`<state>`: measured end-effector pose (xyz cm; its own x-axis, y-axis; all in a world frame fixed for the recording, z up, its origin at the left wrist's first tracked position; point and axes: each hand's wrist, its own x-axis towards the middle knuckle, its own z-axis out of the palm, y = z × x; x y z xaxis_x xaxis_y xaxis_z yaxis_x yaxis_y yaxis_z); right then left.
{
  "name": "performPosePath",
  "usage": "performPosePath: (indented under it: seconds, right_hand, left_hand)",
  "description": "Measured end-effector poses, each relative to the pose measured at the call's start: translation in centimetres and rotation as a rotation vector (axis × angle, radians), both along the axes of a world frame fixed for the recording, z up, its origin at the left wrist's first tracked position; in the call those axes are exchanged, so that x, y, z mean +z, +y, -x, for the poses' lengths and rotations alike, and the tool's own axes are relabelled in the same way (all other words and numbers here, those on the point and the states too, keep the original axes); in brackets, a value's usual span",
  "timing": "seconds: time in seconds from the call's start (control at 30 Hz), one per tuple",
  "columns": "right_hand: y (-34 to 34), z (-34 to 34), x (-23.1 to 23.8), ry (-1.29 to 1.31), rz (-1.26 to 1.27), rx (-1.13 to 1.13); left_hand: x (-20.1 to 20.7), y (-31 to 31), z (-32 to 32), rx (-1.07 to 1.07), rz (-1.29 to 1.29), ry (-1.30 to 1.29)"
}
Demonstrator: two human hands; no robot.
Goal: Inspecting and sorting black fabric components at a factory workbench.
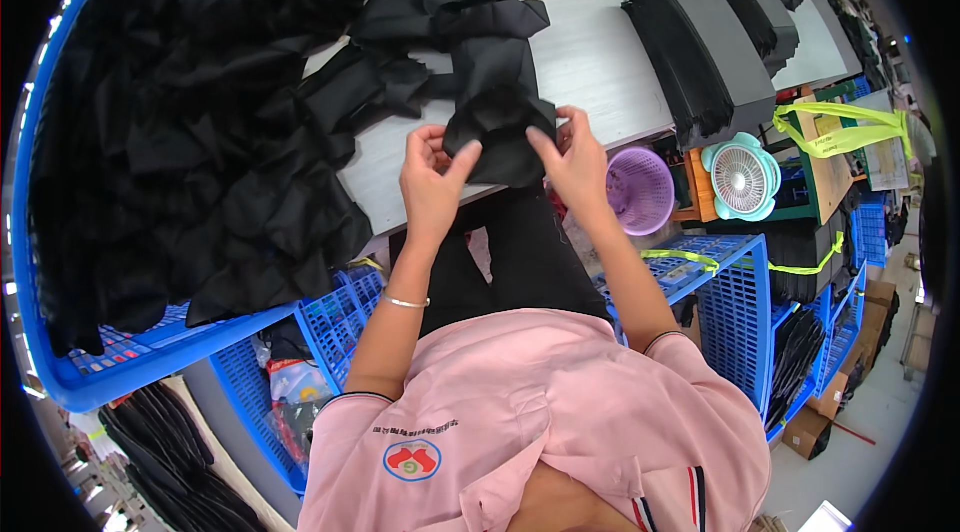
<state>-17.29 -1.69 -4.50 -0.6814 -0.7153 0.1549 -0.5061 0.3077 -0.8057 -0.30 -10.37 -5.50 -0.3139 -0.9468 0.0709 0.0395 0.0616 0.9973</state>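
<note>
A piece of black fabric (510, 157) spans the gap between my two hands at the near edge of the table, and its upper part looks folded open. My left hand (432, 172) pinches its left side between thumb and fingers. On the opposite side, my right hand (576, 160) grips the other edge with the thumb on top. Beyond the hands, more black fabric pieces (440, 12) lie loosely on the grey table (590, 62). Whether they join the held piece I cannot tell.
At the left, a large blue basket (170, 362) overflows with crumpled black fabric (190, 132). Neat stacks of flat black pieces (700, 52) stand at the right. Below them are a purple basket (640, 192) and a small mint-coloured fan (741, 178). Blue crates (735, 322) flank my lap.
</note>
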Motion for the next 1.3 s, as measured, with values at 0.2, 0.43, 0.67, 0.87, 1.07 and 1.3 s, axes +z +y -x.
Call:
performPosePath:
  seconds: [0.2,0.43,0.67,0.87,1.07,1.3]
  right_hand:
    - [-0.4,0.6,-0.5,-0.097,0.17,0.022]
    - [-0.7,3.2,0.7,0.149,0.135,0.238]
    - [-0.6,3.9,1.0,0.074,0.152,0.283]
    - [0.3,10.4,4.6,0.741,0.269,-0.065]
    - [3.5,22.3,9.1,0.795,-0.409,-0.438]
    - [4.7,26.2,12.2,0.178,-0.097,-0.124]
  left_hand:
    - [1.3,0.1,-0.6,0.06,0.067,-0.022]
    - [4.7,-0.7,0.0,-0.018,0.72,-0.516]
    - [2.5,-6.2,4.7,-0.449,0.755,-0.557]
    - [0.0,-10.2,6.1,-0.328,0.693,-0.702]
    - [3.0,-7.6,4.5,-0.249,0.437,-0.5]
    - [6.5,0.4,3.8,-0.177,0.487,-0.003]
